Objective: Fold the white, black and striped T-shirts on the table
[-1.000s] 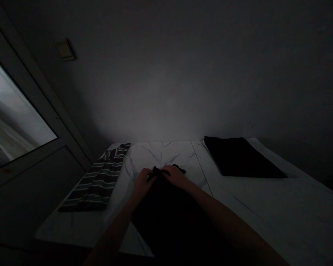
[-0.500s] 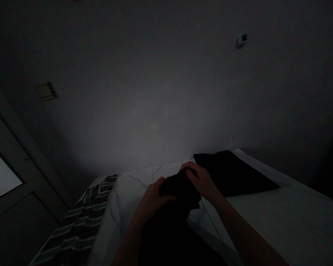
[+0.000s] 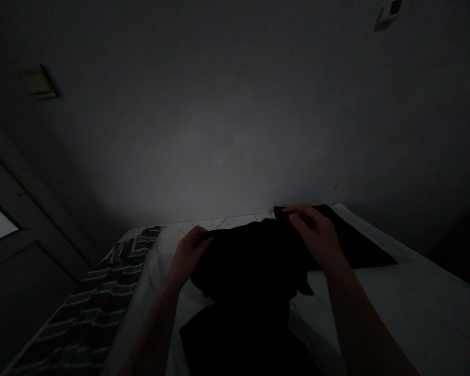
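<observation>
A black garment (image 3: 250, 261) is stretched between my two hands, its upper edge raised above the bed; the dimness hides its exact kind. My left hand (image 3: 190, 250) pinches its left top corner between thumb and fingers. At the opposite top corner, my right hand (image 3: 315, 230) grips the fabric the same way. The garment's lower part hangs down toward me and spreads over the white sheet (image 3: 376, 303). Behind my right hand lies a flat, dark folded cloth (image 3: 356, 243) by the wall, partly covered from view.
A striped dark cloth (image 3: 97, 308) runs along the bed's left side. The plain wall (image 3: 219, 115) rises right behind the bed, carrying a switch plate (image 3: 39, 82) and a small white fixture (image 3: 388, 14). A door (image 3: 27, 271) stands at left.
My hands have moved apart, spreading the bunched black garment wider and lifting its top edge. The view has tilted downward slightly, so the wall fixtures sit higher.
</observation>
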`<state>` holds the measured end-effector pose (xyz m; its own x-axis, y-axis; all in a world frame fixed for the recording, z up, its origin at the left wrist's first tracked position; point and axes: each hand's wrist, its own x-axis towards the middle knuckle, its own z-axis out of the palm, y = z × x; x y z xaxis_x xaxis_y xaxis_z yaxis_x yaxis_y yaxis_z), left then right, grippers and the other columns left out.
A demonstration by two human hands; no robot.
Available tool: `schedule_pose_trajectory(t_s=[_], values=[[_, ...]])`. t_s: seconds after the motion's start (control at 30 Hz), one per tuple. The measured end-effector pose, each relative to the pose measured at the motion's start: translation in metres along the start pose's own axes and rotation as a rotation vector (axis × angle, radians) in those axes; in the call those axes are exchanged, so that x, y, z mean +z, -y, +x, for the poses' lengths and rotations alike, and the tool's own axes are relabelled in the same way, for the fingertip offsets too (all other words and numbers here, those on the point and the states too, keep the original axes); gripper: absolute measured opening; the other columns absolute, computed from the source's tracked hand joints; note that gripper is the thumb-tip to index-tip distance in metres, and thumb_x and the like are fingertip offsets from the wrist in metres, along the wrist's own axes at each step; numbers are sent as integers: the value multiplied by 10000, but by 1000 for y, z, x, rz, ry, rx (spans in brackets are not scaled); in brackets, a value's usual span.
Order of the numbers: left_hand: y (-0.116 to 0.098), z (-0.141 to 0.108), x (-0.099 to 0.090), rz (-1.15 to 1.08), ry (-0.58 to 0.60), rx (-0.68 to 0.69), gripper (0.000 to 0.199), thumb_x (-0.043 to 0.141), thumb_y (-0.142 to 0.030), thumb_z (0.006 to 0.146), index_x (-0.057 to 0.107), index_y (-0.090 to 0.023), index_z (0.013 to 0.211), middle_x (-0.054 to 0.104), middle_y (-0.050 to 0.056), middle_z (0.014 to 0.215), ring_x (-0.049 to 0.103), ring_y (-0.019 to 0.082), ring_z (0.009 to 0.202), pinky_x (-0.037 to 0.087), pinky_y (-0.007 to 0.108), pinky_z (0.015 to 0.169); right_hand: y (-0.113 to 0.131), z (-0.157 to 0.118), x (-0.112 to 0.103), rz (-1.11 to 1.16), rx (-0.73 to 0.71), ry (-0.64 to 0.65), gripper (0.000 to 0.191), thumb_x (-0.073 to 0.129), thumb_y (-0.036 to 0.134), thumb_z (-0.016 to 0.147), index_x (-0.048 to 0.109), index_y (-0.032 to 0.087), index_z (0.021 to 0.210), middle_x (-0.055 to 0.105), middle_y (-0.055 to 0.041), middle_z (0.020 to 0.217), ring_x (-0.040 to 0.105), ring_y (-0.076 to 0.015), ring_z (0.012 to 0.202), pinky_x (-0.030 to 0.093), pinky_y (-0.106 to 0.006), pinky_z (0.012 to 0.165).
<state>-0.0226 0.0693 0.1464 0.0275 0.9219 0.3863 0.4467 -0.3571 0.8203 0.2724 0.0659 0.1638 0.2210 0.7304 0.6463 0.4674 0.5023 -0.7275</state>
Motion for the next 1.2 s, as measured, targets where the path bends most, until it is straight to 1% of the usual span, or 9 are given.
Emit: schedule_pose_trajectory(t_s=[0.2,0.3,0.43,0.57,0.73,0.83,1.0,1.1,1.2], values=[[-36,-33,29,-117,145,89,125,681,-329,766,645,-209,769,685,-3,743,643,165,734,509,271,713,39,-41,48,97,-159,583,582,785,318,711,627,328,1272,667,-51,1156,633,-229,992,517,-371,843],[-44,-39,24,-81,190,96,152,731,-322,740,664,-217,826,692,-1,773,649,169,757,513,269,711,39,-48,61,151,-113,705,340,661,199,777,718,294,1098,735,-35,1034,670,-229,940,514,-387,864],[-43,-34,5,-12,228,58,325,780,-295,682,655,-229,975,660,-33,785,618,125,680,477,208,607,25,-36,53,183,21,588,245,547,149,762,741,250,871,746,-5,848,684,-201,817,529,-343,795],[-34,-25,-4,-6,187,34,224,750,-316,691,665,-203,866,592,-49,660,486,74,510,361,173,465,18,-22,38,197,92,418,209,555,174,750,728,242,846,725,-6,810,671,-195,767,533,-324,728],[-34,-23,-1,-8,89,106,118,669,-305,743,615,-199,744,602,-22,701,543,111,632,426,202,560,19,-21,36,164,114,442,129,618,227,767,723,240,841,700,-4,772,659,-191,745,525,-314,694],[-35,-26,5,-47,69,103,88,589,-290,799,572,-209,828,619,-11,783,578,132,728,458,225,642,24,-27,42,141,37,501,199,676,265,763,728,249,955,721,-22,902,663,-198,807,521,-306,685],[-31,-31,22,-107,120,67,106,525,-329,872,505,-228,894,570,-27,766,546,126,712,429,226,642,33,-38,52,141,-245,525,533,599,123,743,648,328,1232,646,-30,1244,618,-215,1080,531,-326,779],[-31,-32,30,-137,116,81,111,497,-336,890,496,-225,889,567,-14,795,544,132,744,432,236,676,33,-40,57,213,-367,514,421,522,99,773,716,331,1065,683,-14,1141,630,-199,1059,523,-351,860],[-35,-33,29,-158,107,63,150,494,-376,899,504,-229,928,588,-2,862,543,126,730,430,228,651,30,-38,57,234,-339,449,306,512,122,805,735,297,921,716,-12,931,664,-186,903,527,-344,833]])
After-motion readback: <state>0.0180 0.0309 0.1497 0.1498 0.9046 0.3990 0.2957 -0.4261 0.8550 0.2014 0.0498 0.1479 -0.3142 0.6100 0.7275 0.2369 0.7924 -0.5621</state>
